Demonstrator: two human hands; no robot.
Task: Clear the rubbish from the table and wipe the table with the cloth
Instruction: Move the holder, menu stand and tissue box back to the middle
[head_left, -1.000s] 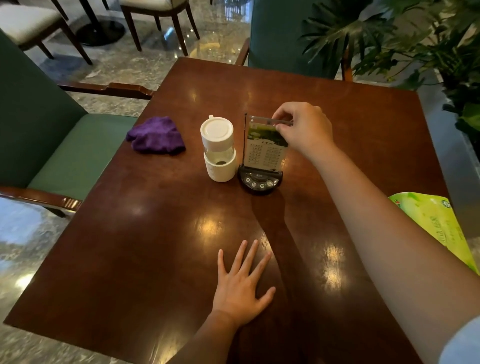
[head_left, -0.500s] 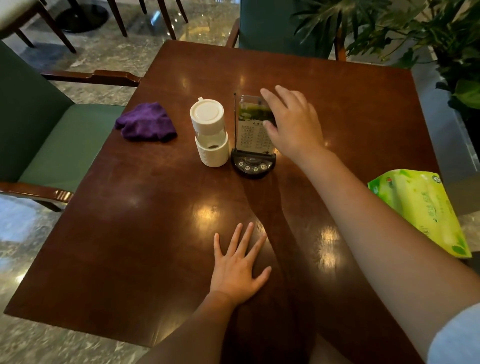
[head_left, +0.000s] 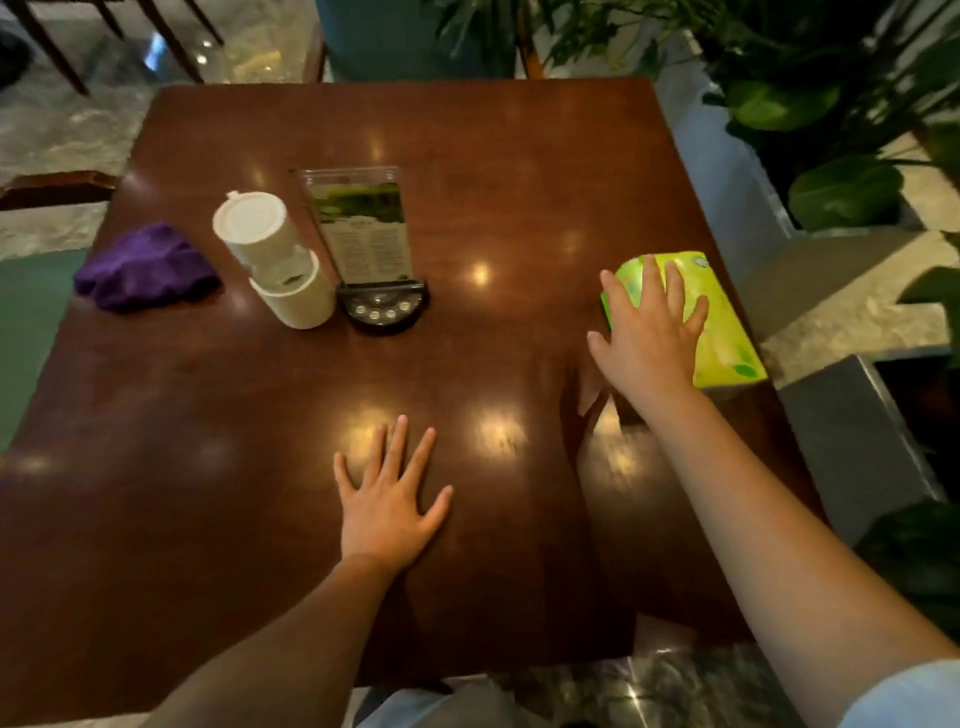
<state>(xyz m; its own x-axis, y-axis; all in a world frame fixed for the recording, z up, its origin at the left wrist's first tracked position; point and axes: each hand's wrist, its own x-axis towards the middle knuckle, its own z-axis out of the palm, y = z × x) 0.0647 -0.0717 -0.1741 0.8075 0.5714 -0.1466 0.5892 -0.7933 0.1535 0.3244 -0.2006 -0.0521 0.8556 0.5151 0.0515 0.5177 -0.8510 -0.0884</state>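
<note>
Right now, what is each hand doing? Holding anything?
Left hand: open, flat on the table, holding nothing.
Right hand: open, fingers spread on the green packet, not gripping it.

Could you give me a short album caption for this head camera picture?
Right hand spread over a green plastic packet at the wooden table's edge, left hand flat on the wood, purple cloth waiting.

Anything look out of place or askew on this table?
The green packet lies at the table's right edge, under the right hand. The purple cloth sits crumpled at the left edge. Nothing spilled.
</note>
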